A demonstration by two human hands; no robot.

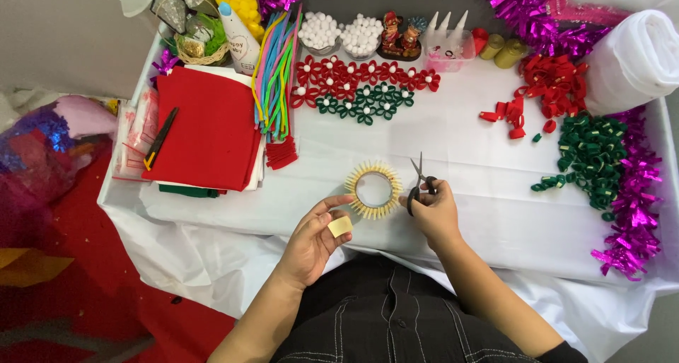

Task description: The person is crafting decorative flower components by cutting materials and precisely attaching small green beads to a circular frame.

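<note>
Centrally, yellow looped ring (373, 190) — flat, hollow, between both hands.

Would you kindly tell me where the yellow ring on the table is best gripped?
Probably pinch the yellow ring by its near left rim, coming from the left hand's side: it lies flat, its centre is open, and the scissors crowd its right edge.

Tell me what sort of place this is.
Probably a craft table for making festive decorations: tinsel, red felt sheets and loops of red and green paper lie on a white tablecloth, with scissors in the right hand.
</note>
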